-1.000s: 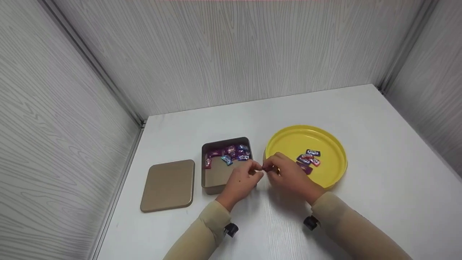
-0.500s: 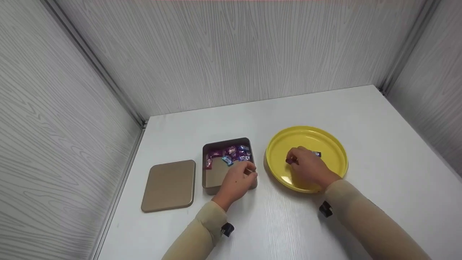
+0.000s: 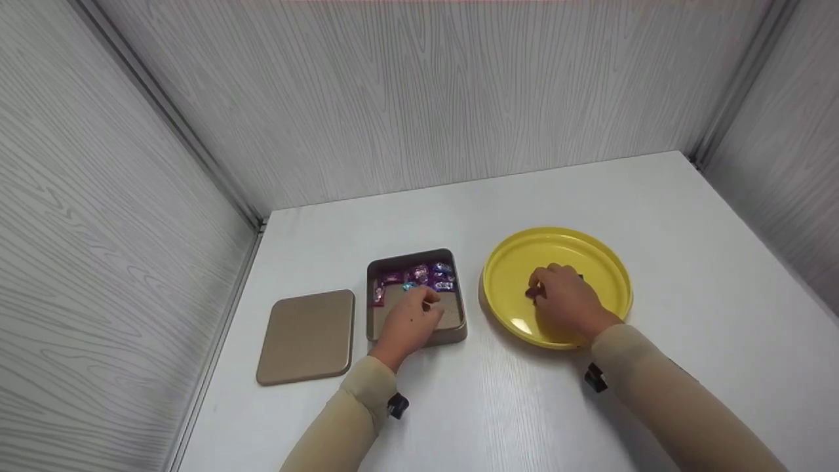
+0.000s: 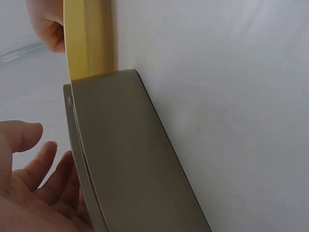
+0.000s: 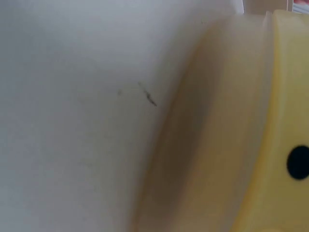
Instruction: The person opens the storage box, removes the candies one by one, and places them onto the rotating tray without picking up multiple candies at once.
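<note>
My right hand (image 3: pixel 569 301) is low over the yellow round tray (image 3: pixel 512 261) and pinches a small dark purple wrapped candy (image 3: pixel 531 292) at its fingertips. Most other candies on that tray are hidden beneath this hand. Above the brown tin box (image 3: pixel 451 321) is my left hand (image 3: pixel 406 324), thumb and fingers apart with nothing between them, as the left wrist view also shows. Several wrapped candies (image 3: pixel 421 273), purple, red and blue, lie along the box's back and left side. The right wrist view shows only the yellow tray's side (image 5: pixel 289 96) and tabletop, without the hand.
A flat brown lid (image 3: pixel 307 335) lies on the white table (image 3: pixel 498 406) left of the box. The yellow tray stands close to the box's right side. White wood-grain panels (image 3: pixel 419 98) rise at the back and both sides.
The hands were together between box and tray. My right hand has gone right, over the tray, with the purple candy; my left hand has moved left over the box.
</note>
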A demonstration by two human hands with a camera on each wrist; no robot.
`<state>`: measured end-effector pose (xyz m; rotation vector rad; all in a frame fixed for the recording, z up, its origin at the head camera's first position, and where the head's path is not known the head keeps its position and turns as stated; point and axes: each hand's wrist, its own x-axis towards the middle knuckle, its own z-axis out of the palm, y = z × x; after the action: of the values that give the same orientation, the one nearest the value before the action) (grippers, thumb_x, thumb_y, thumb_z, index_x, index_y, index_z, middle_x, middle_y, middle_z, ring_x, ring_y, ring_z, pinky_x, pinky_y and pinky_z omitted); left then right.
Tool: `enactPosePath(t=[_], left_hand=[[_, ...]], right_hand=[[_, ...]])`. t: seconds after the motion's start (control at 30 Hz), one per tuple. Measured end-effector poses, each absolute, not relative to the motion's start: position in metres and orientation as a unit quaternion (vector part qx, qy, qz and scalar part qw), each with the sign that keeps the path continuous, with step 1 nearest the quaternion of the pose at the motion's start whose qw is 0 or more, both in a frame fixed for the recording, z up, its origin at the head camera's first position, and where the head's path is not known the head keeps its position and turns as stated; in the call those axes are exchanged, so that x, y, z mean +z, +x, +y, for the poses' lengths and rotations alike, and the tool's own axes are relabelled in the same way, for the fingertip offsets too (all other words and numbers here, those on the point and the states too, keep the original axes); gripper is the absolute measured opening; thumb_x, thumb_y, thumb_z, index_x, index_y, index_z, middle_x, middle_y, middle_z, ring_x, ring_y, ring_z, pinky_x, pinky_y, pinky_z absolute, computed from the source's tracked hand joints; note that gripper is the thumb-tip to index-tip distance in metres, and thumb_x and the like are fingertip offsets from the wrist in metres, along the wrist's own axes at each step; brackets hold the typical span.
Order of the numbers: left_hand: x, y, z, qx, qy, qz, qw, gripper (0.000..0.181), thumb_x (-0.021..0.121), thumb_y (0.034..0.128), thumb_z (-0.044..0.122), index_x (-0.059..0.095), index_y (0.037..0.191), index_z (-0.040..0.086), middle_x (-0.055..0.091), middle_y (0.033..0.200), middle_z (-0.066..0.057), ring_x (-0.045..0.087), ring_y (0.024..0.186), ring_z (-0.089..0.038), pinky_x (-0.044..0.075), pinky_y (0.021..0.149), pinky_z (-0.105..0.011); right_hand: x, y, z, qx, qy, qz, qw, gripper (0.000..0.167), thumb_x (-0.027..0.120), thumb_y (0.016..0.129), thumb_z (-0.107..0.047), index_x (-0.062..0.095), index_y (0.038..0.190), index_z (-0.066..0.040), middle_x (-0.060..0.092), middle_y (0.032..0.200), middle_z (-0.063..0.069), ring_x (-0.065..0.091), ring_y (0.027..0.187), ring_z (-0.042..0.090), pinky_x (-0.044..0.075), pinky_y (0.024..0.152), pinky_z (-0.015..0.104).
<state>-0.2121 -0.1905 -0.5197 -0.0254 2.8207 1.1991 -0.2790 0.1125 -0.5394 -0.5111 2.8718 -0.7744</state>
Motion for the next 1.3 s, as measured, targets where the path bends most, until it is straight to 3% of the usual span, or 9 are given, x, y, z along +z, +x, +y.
enactPosePath(t=[0.13,0.3,0.47,0.73,0.87,0.93,1.03,1.13,1.3], left_hand=[[-0.523,-0.220,-0.203,0.341,-0.020,0.939,0.027,0.030,0.061,0.0966,0.023,0.064,0.123,0.009,0.061,0.125,-0.007,0.056,0.117,-0.026,0.045,0.101,-0.045],[-0.527,-0.228,-0.217,0.282,-0.044,0.958,0.027,0.047,0.063,0.0951,0.025,0.058,0.135,0.001,0.052,0.141,-0.019,0.041,0.136,-0.038,0.032,0.113,-0.050],[-0.530,-0.235,-0.223,0.267,-0.083,0.959,0.052,0.062,0.060,0.0940,0.027,0.045,0.145,-0.004,0.041,0.149,-0.027,0.033,0.141,-0.044,0.028,0.116,-0.052],[-0.533,-0.244,-0.220,0.230,-0.092,0.964,0.096,0.077,0.060,0.0881,0.023,0.031,0.148,-0.016,0.022,0.154,-0.041,0.023,0.143,-0.054,0.021,0.117,-0.057],[-0.534,-0.244,-0.219,0.194,-0.081,0.973,0.099,0.070,0.058,0.0895,0.019,0.036,0.146,-0.015,0.032,0.150,-0.040,0.029,0.140,-0.055,0.027,0.115,-0.059],[-0.534,-0.244,-0.217,0.192,-0.076,0.975,0.088,0.060,0.059,0.0894,0.014,0.045,0.141,-0.013,0.043,0.143,-0.036,0.040,0.134,-0.051,0.034,0.111,-0.058],[-0.534,-0.244,-0.216,0.195,-0.063,0.976,0.068,0.035,0.059,0.0902,0.004,0.059,0.124,-0.007,0.059,0.125,-0.027,0.057,0.116,-0.042,0.047,0.100,-0.052],[-0.534,-0.245,-0.216,0.181,-0.040,0.982,0.039,0.013,0.055,0.0930,-0.003,0.063,0.103,-0.001,0.066,0.104,-0.018,0.064,0.097,-0.034,0.053,0.088,-0.048],[-0.540,-0.246,-0.218,0.129,-0.006,0.992,-0.009,0.012,0.053,0.0950,-0.004,0.064,0.091,0.000,0.067,0.096,-0.018,0.066,0.093,-0.036,0.053,0.087,-0.049]], right_hand=[[-0.538,-0.279,0.113,-0.265,-0.166,0.948,0.054,0.012,0.058,0.096,-0.014,0.066,0.105,-0.015,0.056,0.102,0.002,0.047,0.099,0.027,0.043,0.087,0.044],[-0.536,-0.279,0.115,-0.277,-0.173,0.944,0.054,0.013,0.059,0.096,-0.016,0.067,0.107,-0.013,0.057,0.105,0.003,0.048,0.099,0.027,0.043,0.087,0.044],[-0.534,-0.277,0.118,-0.290,-0.181,0.939,0.040,0.014,0.061,0.093,-0.015,0.068,0.105,-0.012,0.059,0.104,0.004,0.051,0.097,0.028,0.044,0.086,0.044],[-0.533,-0.277,0.122,-0.300,-0.171,0.937,0.050,0.016,0.063,0.096,-0.021,0.068,0.109,-0.012,0.058,0.104,0.003,0.053,0.098,0.025,0.045,0.088,0.043],[-0.532,-0.278,0.123,-0.302,-0.171,0.937,0.048,0.018,0.065,0.095,-0.021,0.069,0.110,-0.011,0.059,0.104,0.004,0.054,0.097,0.025,0.046,0.088,0.043],[-0.531,-0.278,0.124,-0.305,-0.171,0.936,0.046,0.018,0.065,0.095,-0.021,0.068,0.110,-0.011,0.059,0.104,0.004,0.054,0.097,0.025,0.047,0.088,0.043],[-0.530,-0.278,0.125,-0.313,-0.171,0.933,0.045,0.018,0.065,0.095,-0.022,0.068,0.109,-0.010,0.059,0.104,0.005,0.055,0.097,0.026,0.047,0.088,0.043],[-0.531,-0.278,0.125,-0.321,-0.173,0.930,0.043,0.018,0.066,0.096,-0.021,0.068,0.109,-0.009,0.059,0.104,0.005,0.056,0.098,0.026,0.047,0.089,0.044],[-0.533,-0.278,0.123,-0.331,-0.181,0.925,0.040,0.015,0.066,0.096,-0.019,0.068,0.108,-0.011,0.060,0.104,0.003,0.056,0.096,0.024,0.047,0.089,0.043]])
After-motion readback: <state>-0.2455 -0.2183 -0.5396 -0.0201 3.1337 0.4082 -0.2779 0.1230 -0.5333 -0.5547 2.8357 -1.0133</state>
